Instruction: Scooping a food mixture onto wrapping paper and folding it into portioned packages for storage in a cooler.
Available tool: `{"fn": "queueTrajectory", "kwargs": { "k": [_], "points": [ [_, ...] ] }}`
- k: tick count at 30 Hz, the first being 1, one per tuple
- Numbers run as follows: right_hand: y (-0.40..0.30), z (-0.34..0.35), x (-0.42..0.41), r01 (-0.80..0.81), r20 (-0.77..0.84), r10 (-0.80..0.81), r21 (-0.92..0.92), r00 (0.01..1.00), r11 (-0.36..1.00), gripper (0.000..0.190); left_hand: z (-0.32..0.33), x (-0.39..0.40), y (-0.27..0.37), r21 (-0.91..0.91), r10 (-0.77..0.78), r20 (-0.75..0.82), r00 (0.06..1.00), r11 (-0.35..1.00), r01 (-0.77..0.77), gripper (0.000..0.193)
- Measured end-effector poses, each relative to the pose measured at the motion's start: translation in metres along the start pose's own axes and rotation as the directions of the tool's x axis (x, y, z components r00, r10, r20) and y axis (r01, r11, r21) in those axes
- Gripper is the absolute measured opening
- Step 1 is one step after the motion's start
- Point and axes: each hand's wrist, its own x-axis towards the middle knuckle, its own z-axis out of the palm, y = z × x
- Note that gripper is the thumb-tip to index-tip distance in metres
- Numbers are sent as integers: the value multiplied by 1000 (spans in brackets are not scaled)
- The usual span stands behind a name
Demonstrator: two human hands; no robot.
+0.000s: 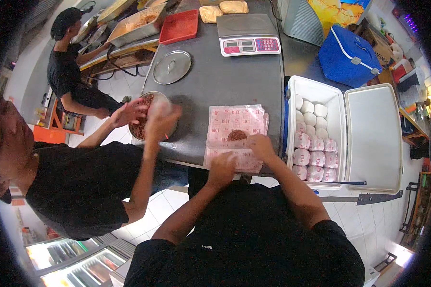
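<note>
Before me lies a stack of pink-and-white printed wrapping paper (233, 114) bearing writing. A round, dark brown, grainy-coated piece (237, 135) sits on the top sheet, its near side covered by a raised paper fold. My right hand (263, 147) pinches that fold at the right, beside the brown piece. Nearer me, my left hand (222, 169) is over the paper's front part with fingers curled; blur hides whether it grips the sheet. To my right, an open cooler (318, 88) holds several plain white rounded pieces (310, 118) and several paper-wrapped ones (316, 158).
At my left, a co-worker's hands (160, 120) are over a metal pot (138, 131) of brown granules. A pot lid (172, 67), red tray (179, 27) and scale (249, 45) lie farther back. A blue cooler box (348, 59) stands behind the open one. Another person (66, 68) is beyond.
</note>
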Motion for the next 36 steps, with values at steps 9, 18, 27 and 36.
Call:
{"fn": "queueTrajectory", "kwargs": {
  "k": [9,18,27,36],
  "points": [
    [47,26,-46,-351,25,407,558,913,752,19,18,45,20,71,-78,16,997,995,77,81],
    [42,-40,42,-529,50,543,315,838,788,53,15,63,15,50,-73,65,995,996,70,78],
    [62,-40,89,-93,59,105,-186,993,978,48,12,82,27,58,-132,119,984,990,125,80],
    [-7,-41,-30,-691,519,461,476,720,544,45,18,74,17,52,-131,114,985,991,126,88]
  ]
}}
